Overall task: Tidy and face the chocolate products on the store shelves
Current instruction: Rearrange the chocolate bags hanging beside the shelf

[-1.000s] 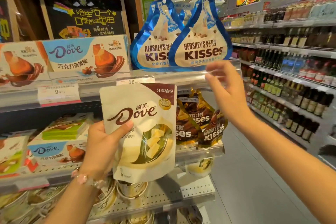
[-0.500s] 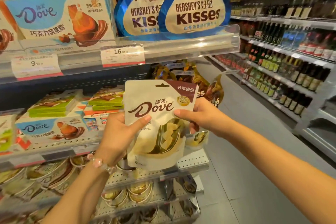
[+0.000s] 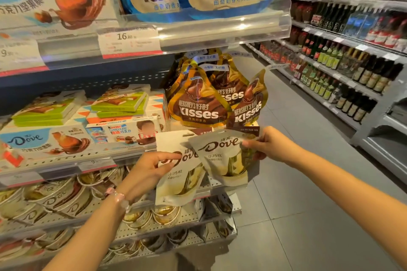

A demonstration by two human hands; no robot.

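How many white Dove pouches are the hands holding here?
2. One white Dove pouch is in the left hand; the other pouch, overlapping its right side, is in the right hand. More may be hidden behind.

Both of your forearms are bare, with no sleeve visible up to the frame edge. On your left wrist you wear a bead bracelet (image 3: 119, 197) with round, pale pink and whitish beads, a little glossy. Your left hand (image 3: 149, 171) and right hand (image 3: 269, 145) have no gloves and no rings, and the nails are short and plain.
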